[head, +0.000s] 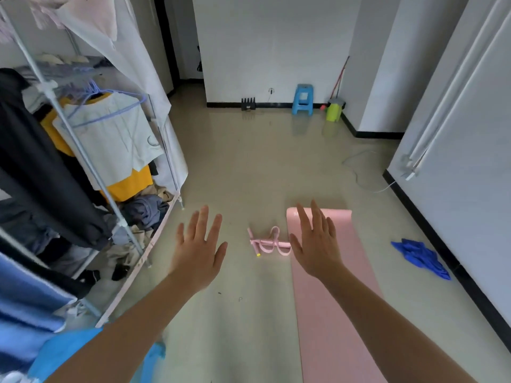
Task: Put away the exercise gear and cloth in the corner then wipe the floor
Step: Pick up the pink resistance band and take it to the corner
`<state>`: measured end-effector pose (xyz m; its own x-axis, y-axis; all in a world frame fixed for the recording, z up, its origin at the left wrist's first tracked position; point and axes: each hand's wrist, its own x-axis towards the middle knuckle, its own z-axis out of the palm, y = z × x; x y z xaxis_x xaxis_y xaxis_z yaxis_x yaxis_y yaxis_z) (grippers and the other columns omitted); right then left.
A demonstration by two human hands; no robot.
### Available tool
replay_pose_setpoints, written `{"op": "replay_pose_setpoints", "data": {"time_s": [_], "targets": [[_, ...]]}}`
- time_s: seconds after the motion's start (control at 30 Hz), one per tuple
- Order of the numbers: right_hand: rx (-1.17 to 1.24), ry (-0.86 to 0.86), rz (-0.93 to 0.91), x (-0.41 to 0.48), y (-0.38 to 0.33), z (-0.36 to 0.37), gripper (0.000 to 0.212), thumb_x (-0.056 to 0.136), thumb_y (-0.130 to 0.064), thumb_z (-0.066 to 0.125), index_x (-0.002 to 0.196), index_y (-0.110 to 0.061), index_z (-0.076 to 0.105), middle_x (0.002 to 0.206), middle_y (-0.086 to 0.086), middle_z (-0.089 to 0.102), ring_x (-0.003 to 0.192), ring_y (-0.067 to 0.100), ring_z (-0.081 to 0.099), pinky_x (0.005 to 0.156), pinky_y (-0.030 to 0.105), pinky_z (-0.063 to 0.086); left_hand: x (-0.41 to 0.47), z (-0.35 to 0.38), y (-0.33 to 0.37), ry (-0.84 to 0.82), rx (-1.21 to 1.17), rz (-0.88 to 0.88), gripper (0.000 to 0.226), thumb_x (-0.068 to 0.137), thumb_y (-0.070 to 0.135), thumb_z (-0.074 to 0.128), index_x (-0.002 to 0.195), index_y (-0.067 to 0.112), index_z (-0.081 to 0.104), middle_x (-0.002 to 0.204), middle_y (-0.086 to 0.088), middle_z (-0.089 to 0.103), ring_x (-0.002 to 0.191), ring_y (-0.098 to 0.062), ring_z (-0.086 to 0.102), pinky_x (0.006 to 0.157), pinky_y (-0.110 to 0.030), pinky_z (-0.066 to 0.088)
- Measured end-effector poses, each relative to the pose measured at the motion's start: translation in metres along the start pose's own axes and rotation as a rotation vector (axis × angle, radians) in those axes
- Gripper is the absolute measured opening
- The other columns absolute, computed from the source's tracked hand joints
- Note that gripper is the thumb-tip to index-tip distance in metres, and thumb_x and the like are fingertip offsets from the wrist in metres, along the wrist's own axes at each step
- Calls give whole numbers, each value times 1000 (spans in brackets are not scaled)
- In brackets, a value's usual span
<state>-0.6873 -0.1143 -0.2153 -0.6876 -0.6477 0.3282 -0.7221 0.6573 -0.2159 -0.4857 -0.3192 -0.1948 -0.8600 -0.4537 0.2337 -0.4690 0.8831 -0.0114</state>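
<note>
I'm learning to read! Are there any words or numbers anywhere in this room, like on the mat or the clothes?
None can be read.
Mat: plain pink, no print.
White shirt on the rack: a small dark mark, too blurred to read.
Green bin: too small to tell.

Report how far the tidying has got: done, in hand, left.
Done: nothing visible. The long pink exercise mat lies unrolled on the floor, the pink looped resistance band sits beside it, and the crumpled blue cloth is by the right wall. In hand: nothing; the left hand and right hand hover open and empty. Left: carry all three to the corner, then wipe the glossy beige floor.
</note>
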Motion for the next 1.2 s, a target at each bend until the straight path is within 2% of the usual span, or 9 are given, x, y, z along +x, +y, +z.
{"op": "replay_pose_setpoints", "data": {"time_s": [0.07,0.27,0.43,0.57,0.63,0.73,0.83,1.07,1.2], "targets": [[-8,-12,67,31,7,14,68,95,-41,48,154,-12,30,157,25,29,137,41,41,110,55,36,51,16,-15,-56,5,45,65,98,47,29,152,10,35,159,-23,25,140,-43,36,104,-61,39],[-23,-11,243,126,54,68,71,92,-36,61,151,-8,34,157,26,29,134,45,43,107,56,38,194,82,-17,-123,-34,144,66,97,46,26,151,9,36,158,-24,27,138,-42,40,102,-60,41],[-30,-62,333,231,102,146,70,95,-38,56,154,-10,30,160,24,24,140,41,37,112,52,31,325,158,-13,-162,-34,228,66,96,46,28,150,10,38,158,-23,27,139,-41,39,103,-59,41],[35,-108,413,336,142,209,71,91,-33,64,151,-7,37,155,27,32,134,43,44,109,53,35,450,222,-13,-233,-2,259,66,96,46,29,151,11,36,158,-23,27,138,-42,40,102,-59,42],[55,-139,453,386,160,228,70,92,-34,61,151,-8,35,156,26,31,136,42,42,110,52,34,508,240,-10,-264,-16,240,64,96,45,33,150,11,36,157,-24,29,135,-43,44,99,-60,44],[60,-185,489,454,179,251,68,96,-35,55,154,-9,30,159,25,26,140,40,36,112,49,30,578,256,-7,-283,-71,247,65,97,41,50,151,9,34,157,-26,26,133,-45,45,98,-59,45],[61,-251,494,506,190,276,70,97,-37,52,156,-11,25,162,22,20,144,37,31,115,47,27,630,276,-12,-278,-95,287,64,98,41,45,153,11,30,159,-24,23,135,-43,42,101,-57,43],[59,-355,591,571,213,365,70,101,-39,45,158,-14,15,165,18,9,148,34,23,118,44,19,734,380,-24,-418,-102,377,68,101,42,42,157,14,18,163,-20,9,144,-40,28,112,-56,32],[39,-448,735,569,232,448,70,103,-43,40,159,-17,9,166,15,5,150,33,18,120,43,17,772,483,-22,-560,-123,463,68,97,39,50,154,9,27,160,-24,20,140,-43,36,106,-57,39]]}}
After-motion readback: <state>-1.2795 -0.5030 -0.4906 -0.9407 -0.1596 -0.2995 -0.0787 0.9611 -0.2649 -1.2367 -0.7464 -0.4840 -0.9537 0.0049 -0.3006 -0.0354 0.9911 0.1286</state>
